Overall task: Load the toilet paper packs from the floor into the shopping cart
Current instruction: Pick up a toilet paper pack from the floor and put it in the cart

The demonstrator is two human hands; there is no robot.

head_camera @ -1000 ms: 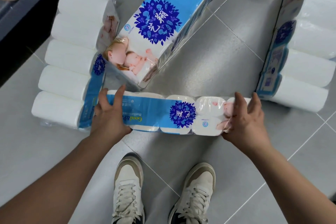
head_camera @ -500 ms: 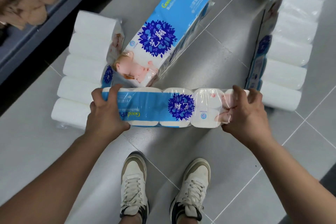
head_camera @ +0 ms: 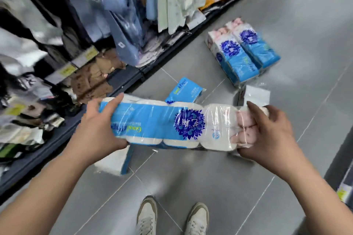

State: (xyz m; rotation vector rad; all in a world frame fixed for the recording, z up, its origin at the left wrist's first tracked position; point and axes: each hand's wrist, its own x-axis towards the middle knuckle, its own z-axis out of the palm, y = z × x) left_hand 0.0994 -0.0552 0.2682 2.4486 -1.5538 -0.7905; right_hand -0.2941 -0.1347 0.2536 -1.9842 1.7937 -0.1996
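Observation:
A long toilet paper pack [head_camera: 168, 124], white rolls in blue and clear wrap, hangs level above the floor between my hands. My left hand [head_camera: 97, 128] grips its left end and my right hand [head_camera: 267, 133] grips its right end. Other packs lie on the grey tiles: a blue one [head_camera: 185, 91] just behind the held pack, a white one [head_camera: 112, 162] below its left end, another [head_camera: 256, 93] behind its right end, and a pair of blue packs [head_camera: 242, 51] farther back. No shopping cart is in view.
A dark store shelf [head_camera: 133, 78] with hanging and folded clothes runs along the left side. My two white shoes [head_camera: 172, 219] stand on the floor [head_camera: 229, 187] at the bottom. A dark fixture edge [head_camera: 343, 177] shows at the right.
Both hands have lifted the pack well off the floor, and my view has risen and swung up, bringing the clothing shelf and the far pair of packs into sight.

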